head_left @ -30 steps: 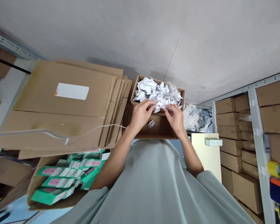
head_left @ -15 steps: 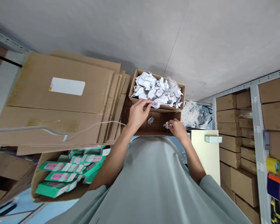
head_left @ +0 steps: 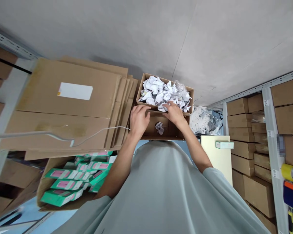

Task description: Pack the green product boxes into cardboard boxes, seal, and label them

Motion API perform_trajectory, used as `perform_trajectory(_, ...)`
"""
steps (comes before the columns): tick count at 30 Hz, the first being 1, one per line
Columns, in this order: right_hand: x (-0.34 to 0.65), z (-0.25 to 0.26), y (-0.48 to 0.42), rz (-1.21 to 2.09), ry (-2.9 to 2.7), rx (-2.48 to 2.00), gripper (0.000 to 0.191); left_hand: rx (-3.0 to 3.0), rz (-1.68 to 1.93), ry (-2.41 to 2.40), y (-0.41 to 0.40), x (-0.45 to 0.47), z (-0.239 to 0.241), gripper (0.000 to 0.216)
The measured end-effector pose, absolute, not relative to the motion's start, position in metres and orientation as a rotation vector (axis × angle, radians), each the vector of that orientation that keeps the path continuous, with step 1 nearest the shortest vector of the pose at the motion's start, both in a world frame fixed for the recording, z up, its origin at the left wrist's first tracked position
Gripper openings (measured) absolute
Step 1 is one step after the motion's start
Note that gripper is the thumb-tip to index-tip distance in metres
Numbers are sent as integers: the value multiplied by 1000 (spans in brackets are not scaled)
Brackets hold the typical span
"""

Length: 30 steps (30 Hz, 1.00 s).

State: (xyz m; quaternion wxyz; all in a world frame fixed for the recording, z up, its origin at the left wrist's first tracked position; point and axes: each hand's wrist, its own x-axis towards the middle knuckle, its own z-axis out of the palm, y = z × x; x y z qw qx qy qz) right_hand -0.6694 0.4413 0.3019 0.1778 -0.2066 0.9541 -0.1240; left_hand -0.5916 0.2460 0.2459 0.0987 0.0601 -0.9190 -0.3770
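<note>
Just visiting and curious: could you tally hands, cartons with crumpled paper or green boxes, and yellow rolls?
Hands: 2 (left hand, right hand)
Cartons with crumpled paper: 2 (far carton, near carton)
Carton with green boxes: 1
Yellow roll: 1
Total: 6

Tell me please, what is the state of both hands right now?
Left hand: open, nothing visible in it.
Right hand: at the crumpled white paper; whether it grips any cannot be told.
</note>
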Motion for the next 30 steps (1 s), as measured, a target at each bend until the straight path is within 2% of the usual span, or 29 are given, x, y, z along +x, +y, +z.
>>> perform_trajectory(6,-656,299,449,-554,2754,-612,28,304,-1132,-2682,228,-576,242,25)
perform_trajectory(14,-605,327,489,-991,2870,-524,24,301,-1238,-2663,231,-562,248,33)
perform_trajectory(18,-580,323,513,-868,2790,-474,21,330,-1282,-2644,231,-553,247,46)
perform_trajectory(21,-569,311,524,-717,2774,-386,28,375,-1310,-2639,231,-545,244,51)
perform_trajectory(24,-559,306,535,-699,2859,-330,31,419,-1302,-2658,230,-534,240,53)
perform_trajectory(30,-541,305,557,-557,2994,160,34,533,-1149,-2769,224,-512,227,52)
